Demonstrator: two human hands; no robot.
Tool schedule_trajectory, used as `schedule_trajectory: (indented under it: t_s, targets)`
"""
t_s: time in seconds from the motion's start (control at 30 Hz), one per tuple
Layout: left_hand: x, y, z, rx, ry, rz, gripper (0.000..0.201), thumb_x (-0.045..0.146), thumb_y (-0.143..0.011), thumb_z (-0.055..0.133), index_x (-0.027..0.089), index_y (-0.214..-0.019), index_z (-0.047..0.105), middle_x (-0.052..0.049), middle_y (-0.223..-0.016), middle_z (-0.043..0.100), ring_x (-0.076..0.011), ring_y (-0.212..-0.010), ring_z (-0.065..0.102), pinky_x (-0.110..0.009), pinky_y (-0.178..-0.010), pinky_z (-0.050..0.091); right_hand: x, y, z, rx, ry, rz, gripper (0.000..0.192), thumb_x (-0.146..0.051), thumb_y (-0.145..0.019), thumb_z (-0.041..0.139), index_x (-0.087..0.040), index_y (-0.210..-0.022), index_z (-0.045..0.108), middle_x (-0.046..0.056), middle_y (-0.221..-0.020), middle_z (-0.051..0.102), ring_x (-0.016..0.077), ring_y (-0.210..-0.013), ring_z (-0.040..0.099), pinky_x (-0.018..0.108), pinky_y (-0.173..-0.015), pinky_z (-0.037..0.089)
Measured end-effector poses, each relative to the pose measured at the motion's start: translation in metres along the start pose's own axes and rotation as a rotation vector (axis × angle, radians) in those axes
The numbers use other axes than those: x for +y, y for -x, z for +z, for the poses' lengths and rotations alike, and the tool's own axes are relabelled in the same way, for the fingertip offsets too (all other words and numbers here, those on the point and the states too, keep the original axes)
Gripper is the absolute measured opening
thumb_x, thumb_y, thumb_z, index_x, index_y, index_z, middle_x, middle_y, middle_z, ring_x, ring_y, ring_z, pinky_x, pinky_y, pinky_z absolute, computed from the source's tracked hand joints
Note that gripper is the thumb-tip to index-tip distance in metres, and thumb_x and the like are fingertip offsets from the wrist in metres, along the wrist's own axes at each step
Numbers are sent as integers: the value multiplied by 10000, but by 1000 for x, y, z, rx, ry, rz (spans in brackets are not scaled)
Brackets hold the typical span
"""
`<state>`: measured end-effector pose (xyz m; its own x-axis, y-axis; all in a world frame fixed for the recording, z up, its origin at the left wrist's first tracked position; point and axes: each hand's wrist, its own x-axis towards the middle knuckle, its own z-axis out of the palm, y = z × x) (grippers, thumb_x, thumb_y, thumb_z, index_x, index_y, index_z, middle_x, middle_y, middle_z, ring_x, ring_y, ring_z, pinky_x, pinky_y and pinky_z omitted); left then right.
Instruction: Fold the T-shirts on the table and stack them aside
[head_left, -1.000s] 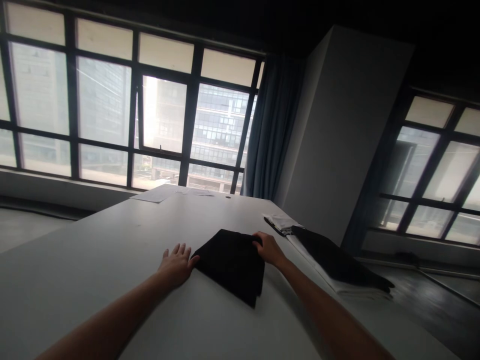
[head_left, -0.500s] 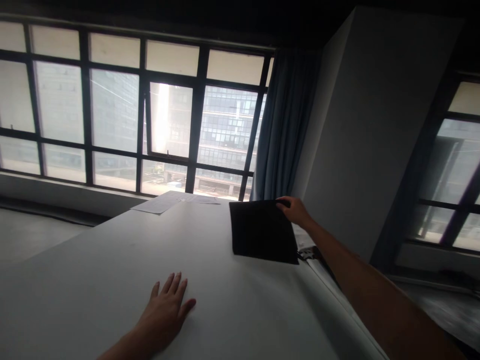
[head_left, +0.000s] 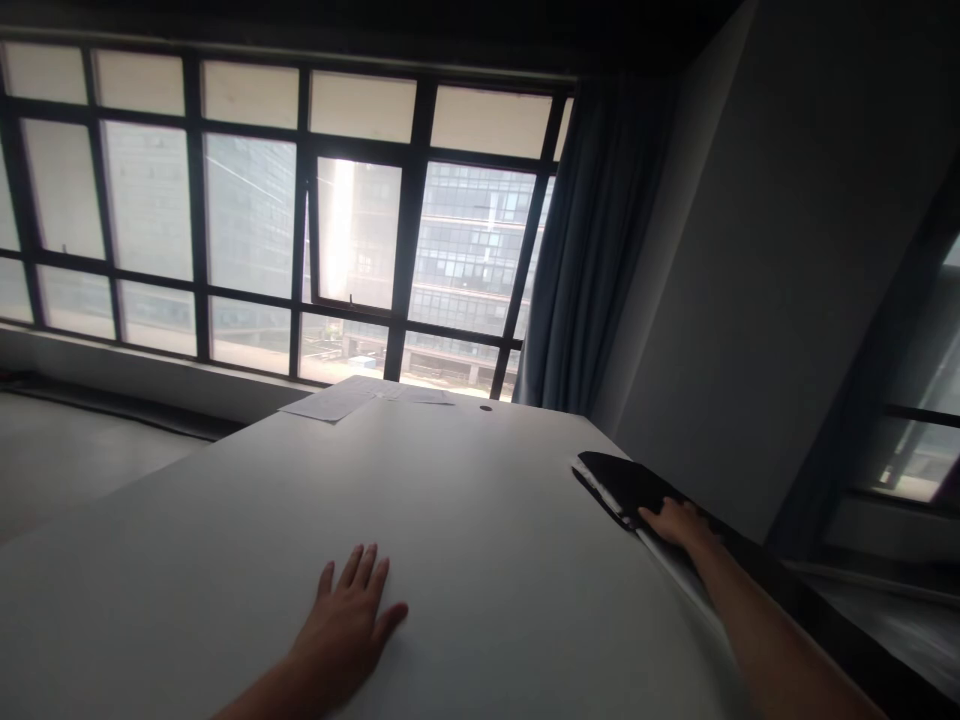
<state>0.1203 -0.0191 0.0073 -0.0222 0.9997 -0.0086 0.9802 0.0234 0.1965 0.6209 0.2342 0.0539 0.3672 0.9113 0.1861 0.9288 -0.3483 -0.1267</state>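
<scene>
A black folder (head_left: 626, 480) lies at the right edge of the white table (head_left: 465, 560), its cover down, with white sheets showing along its left side between two dark layers. My right hand (head_left: 679, 522) rests on top of the cover, thumb out to the left and fingers laid over the black surface; some fingertips are hard to make out. Flat on the tabletop, my left hand (head_left: 349, 615) has its fingers spread and touches nothing but the table.
Several printed paper sheets (head_left: 334, 400) lie at the table's far left corner. A small dark round spot (head_left: 486, 408) is near the far edge. Beyond stand a blue curtain (head_left: 577, 270), a grey pillar (head_left: 750, 280) and a wide window (head_left: 251, 210).
The black cover, held up by its top corner before, now lies down at the right edge. My right hand came down and right with it. The view shifted slightly; my left hand stayed on the table.
</scene>
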Motion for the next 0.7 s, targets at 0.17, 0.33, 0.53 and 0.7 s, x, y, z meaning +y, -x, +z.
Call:
schedule_trajectory:
  t_s: [0.17,0.33,0.53,0.7]
  targets:
    - [0,1,-1,-4,-43,12,747,570,-944,230,96,-1510,343,-152,-1602,211,-321,-1495,143,-572,-1185,140,-50,77,15,-226,56,-306,621,-474,-927,444,-79,-1405,488,224,-1511,379,329,-1395,372,489,-1113,334]
    - [0,1,1,34,-62,71,714,529,-952,220,91,-1497,365,-147,-1601,242,-316,-1493,166,-560,-1181,163,-95,184,37,-301,-9,-407,632,-455,-999,226,-118,-1530,293,142,-1612,194,297,-1490,149,547,-1176,163]
    - [8,-6,2,-7,-72,210,662,393,-955,223,23,-1499,301,-193,-1601,220,-279,-1495,173,-474,-1193,162,-137,262,30,-347,-41,-442,652,-449,-1003,191,-102,-1555,202,113,-1631,98,274,-1502,78,533,-1189,81]
    - [26,-30,6,-26,-63,276,685,449,-951,250,40,-1499,296,-187,-1607,209,-257,-1500,155,-424,-1197,152,-164,274,29,-305,-71,-450,625,-386,-999,191,-93,-1550,213,121,-1628,115,253,-1501,91,528,-1188,75]
